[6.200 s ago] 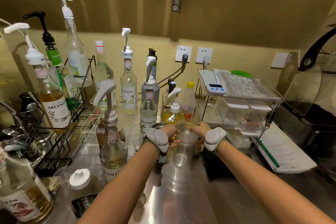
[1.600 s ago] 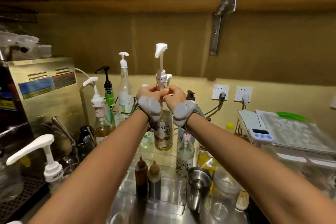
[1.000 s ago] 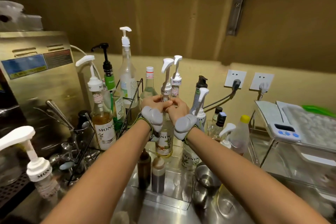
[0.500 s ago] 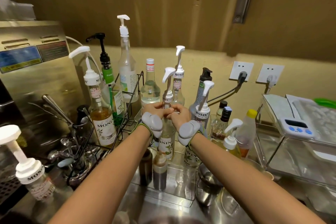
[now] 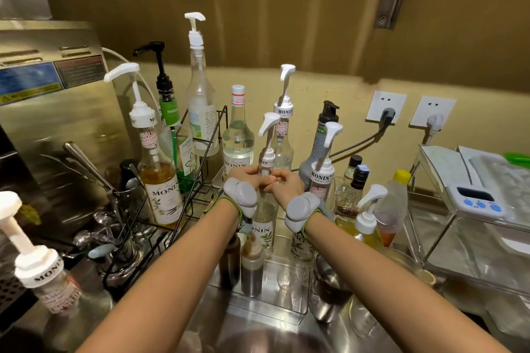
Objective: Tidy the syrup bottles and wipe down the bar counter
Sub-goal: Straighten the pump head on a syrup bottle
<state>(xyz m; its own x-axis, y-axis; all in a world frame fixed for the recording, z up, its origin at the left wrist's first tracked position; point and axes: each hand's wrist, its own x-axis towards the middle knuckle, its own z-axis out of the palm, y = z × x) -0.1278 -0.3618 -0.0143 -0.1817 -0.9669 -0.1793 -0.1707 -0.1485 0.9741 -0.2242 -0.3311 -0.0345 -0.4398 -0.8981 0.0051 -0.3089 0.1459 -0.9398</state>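
A steel counter (image 5: 286, 332) with a dull shine runs under a mustard-coloured wall (image 5: 329, 86) fitted with two white sockets (image 5: 385, 107). Glass syrup bottles crowd it, some in a black wire rack (image 5: 200, 157) (thin and angular). At the middle stands a clear bottle (image 5: 265, 221) with a white pump top, upright among the others. The left hand (image 5: 246, 178) and right hand (image 5: 286, 183) both curl around its neck, fingertips meeting.
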